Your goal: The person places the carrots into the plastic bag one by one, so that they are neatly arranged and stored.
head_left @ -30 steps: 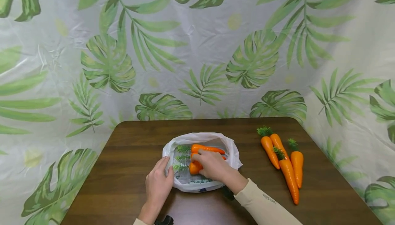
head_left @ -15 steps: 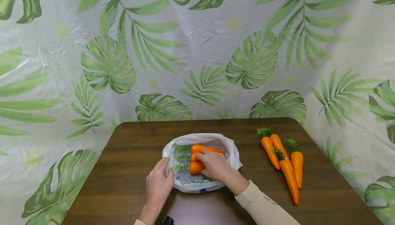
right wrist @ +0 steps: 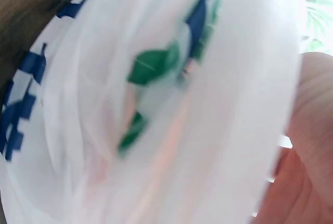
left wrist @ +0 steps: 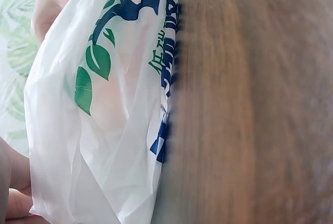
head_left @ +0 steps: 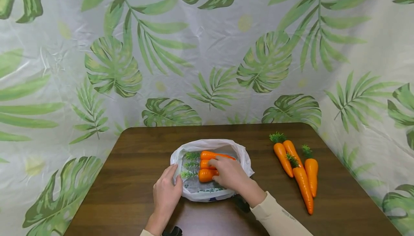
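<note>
A white plastic bag [head_left: 191, 194] lies open-mouthed on the wooden table. Inside it, three orange carrots with green leafy tops rest side by side, tops pointing left. My left hand [head_left: 166, 189] holds the bag's left rim, its thumb by the opening. Reaching in from the right, my right hand [head_left: 231, 173] has thumb and fingers around the nearest carrot [head_left: 207, 175], hiding its tip. The middle carrot [head_left: 205, 164] is partly covered by the fingers; the far carrot [head_left: 213, 155] shows more fully. Both wrist views mostly show the bag's printed side.
Several more carrots [head_left: 304, 189] with green tops lie in a loose group on the right of the table [head_left: 129, 178]. The table's far edge meets a leaf-patterned curtain [head_left: 213, 49].
My right hand has slid a little to the right along the nearest carrot, uncovering more of its thick end and of the middle carrot. My left hand has stayed at the rim.
</note>
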### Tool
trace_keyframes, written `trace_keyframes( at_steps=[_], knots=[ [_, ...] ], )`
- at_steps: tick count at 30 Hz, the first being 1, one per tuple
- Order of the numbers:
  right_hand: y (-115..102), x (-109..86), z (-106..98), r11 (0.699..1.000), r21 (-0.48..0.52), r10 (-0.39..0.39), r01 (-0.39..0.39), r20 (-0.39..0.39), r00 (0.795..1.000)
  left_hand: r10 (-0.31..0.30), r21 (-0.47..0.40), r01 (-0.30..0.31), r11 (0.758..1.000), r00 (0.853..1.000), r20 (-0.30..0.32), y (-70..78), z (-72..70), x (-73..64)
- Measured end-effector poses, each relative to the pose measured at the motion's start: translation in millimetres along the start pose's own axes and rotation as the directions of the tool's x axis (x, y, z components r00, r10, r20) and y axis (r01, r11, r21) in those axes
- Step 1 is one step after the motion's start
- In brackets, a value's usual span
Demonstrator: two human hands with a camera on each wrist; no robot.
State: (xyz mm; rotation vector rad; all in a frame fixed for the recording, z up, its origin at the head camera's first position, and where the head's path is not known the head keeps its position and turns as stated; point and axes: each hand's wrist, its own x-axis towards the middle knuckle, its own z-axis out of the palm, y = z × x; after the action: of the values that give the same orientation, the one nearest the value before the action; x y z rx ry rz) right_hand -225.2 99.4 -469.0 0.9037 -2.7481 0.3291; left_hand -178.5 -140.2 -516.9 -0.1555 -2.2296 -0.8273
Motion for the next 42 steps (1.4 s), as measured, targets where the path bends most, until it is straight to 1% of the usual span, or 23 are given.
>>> trace_keyframes(
  at_steps=[5,10,16,19,23,33,37,42],
  knots=[
    [2,-2.5,-12,1.000,0.000,0.022,-0.022,-0.033,0.999,0.008,-0.001,-0.008,1.000,1.000,-0.009,1.0,-0.6,1.7],
    [6,-6.2,-21,0.997,0.016,0.079,-0.078,-0.037,0.996,0.008,-0.004,-0.008,1.000,1.000,-0.012,1.2,-0.4,0.9],
    [14,-13.9,-34,0.988,0.075,0.139,-0.134,-0.060,0.988,-0.001,-0.006,0.001,1.000,1.000,-0.019,0.9,0.8,-0.6],
    [19,-18.5,-42,0.985,0.083,0.158,-0.151,-0.083,0.984,-0.002,-0.005,0.002,1.000,1.000,-0.025,0.5,1.1,-0.7],
    [26,-24.5,-52,0.979,0.094,0.192,-0.183,-0.094,0.977,-0.005,-0.006,0.004,1.000,1.000,-0.029,0.1,1.3,-0.4],
    [53,-45.3,-71,0.955,0.098,0.291,-0.282,-0.099,0.952,-0.031,-0.012,0.031,0.999,0.999,-0.022,-0.2,1.4,-2.4],
    [66,-54.2,-78,0.944,0.109,0.323,-0.310,-0.129,0.938,-0.032,-0.015,0.032,0.999,0.999,-0.023,-1.0,1.0,-1.9],
    [82,-67.2,-88,0.933,0.111,0.356,-0.341,-0.180,0.917,-0.038,-0.022,0.038,0.999,0.999,-0.010,-0.9,0.3,-0.6]
  ],
)
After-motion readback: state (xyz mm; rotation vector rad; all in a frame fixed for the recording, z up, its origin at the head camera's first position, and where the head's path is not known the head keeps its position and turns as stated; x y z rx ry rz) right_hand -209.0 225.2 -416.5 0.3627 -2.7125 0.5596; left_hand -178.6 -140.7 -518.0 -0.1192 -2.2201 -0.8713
